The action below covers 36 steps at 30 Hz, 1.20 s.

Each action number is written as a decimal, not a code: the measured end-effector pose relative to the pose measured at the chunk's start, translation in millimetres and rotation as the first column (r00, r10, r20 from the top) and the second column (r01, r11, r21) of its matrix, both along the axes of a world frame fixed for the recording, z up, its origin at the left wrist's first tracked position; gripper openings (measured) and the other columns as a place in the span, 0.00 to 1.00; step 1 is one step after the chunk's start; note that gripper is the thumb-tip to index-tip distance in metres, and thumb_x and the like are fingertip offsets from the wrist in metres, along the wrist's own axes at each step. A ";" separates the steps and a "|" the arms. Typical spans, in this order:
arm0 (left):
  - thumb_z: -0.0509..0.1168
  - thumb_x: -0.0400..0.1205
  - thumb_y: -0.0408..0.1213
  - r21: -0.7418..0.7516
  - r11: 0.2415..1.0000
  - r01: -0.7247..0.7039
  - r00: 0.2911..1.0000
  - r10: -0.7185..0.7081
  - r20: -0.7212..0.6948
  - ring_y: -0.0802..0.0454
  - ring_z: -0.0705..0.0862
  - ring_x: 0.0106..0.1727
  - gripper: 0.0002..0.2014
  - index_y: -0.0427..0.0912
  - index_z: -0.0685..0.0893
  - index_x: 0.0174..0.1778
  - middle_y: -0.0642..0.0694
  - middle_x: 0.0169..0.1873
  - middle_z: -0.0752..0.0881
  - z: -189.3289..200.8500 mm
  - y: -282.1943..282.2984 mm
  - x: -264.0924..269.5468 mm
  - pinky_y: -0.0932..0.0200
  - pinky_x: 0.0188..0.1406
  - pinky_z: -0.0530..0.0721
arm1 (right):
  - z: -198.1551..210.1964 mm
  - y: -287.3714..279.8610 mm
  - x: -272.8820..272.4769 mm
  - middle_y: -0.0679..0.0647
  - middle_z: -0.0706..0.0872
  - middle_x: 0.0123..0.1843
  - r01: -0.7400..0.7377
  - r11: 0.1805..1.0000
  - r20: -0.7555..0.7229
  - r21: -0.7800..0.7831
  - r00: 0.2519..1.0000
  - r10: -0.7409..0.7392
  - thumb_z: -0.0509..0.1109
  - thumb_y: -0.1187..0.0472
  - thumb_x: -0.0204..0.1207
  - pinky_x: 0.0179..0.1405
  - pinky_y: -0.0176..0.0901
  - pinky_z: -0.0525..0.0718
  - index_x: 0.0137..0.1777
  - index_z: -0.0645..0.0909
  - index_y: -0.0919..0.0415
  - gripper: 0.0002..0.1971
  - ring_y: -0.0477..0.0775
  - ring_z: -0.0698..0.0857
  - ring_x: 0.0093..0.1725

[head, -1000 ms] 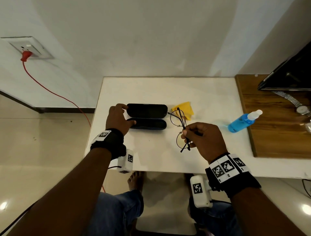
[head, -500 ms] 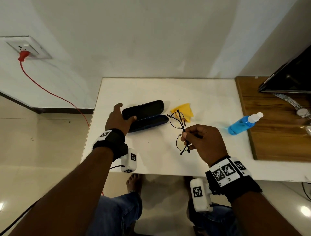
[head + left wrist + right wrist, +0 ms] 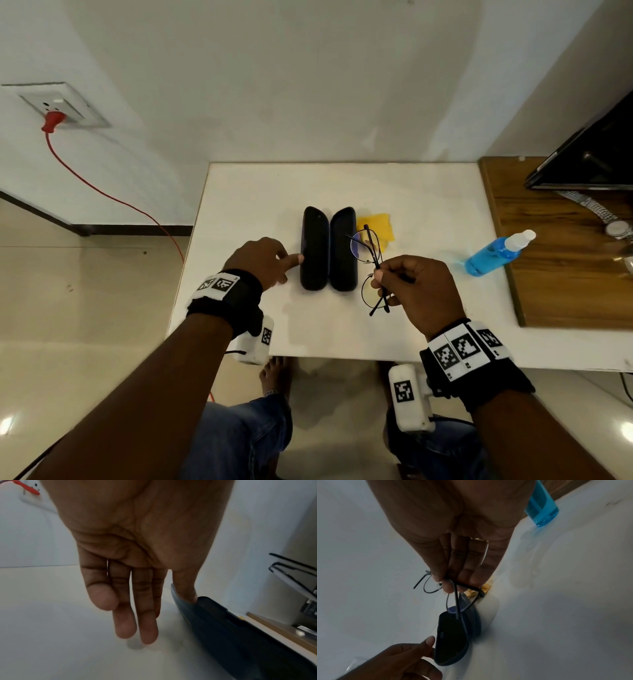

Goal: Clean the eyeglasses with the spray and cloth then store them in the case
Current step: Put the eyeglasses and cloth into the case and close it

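Note:
A black glasses case [image 3: 327, 250] lies open on the white table [image 3: 428, 205], its two halves side by side and pointing away from me. My left hand [image 3: 270, 262] is at its left side, thumb touching the case's [image 3: 240, 635] edge, fingers [image 3: 145, 628] straight and pointing down at the table. My right hand [image 3: 407, 284] pinches the folded thin-framed eyeglasses [image 3: 371, 270] just right of the case and above the table; the eyeglasses [image 3: 453, 599] hang over the case [image 3: 453, 635]. A yellow cloth [image 3: 376, 226] lies behind them. The blue spray bottle [image 3: 496, 253] lies at the right.
A wooden surface [image 3: 565, 267] adjoins the table on the right, with a wristwatch [image 3: 616, 228] and a dark screen [image 3: 596, 161] on it. A wall socket [image 3: 58, 106] with a red cable is at the far left. The table's front edge runs just below my wrists.
The left hand has turned the open case from lying crosswise to pointing away from me and now touches its left side. The right hand with the eyeglasses has barely moved.

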<state>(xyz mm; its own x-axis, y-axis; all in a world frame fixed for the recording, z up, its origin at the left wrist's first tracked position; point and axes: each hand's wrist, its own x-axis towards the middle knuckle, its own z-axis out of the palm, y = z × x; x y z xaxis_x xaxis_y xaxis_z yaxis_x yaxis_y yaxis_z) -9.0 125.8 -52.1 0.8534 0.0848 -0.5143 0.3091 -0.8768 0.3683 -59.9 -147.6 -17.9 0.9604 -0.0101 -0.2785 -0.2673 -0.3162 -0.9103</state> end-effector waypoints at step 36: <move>0.54 0.88 0.28 -0.894 0.093 -0.439 0.859 0.334 -0.387 0.34 0.87 0.62 0.17 0.42 0.78 0.72 0.35 0.62 0.87 39.0 -65.7 -64.1 0.39 0.56 0.88 | 6.2 4.9 -5.5 0.45 0.90 0.45 -0.083 0.745 0.261 -0.662 0.906 0.332 0.69 0.55 0.80 0.58 0.52 0.64 0.50 0.86 0.45 0.06 0.54 0.84 0.50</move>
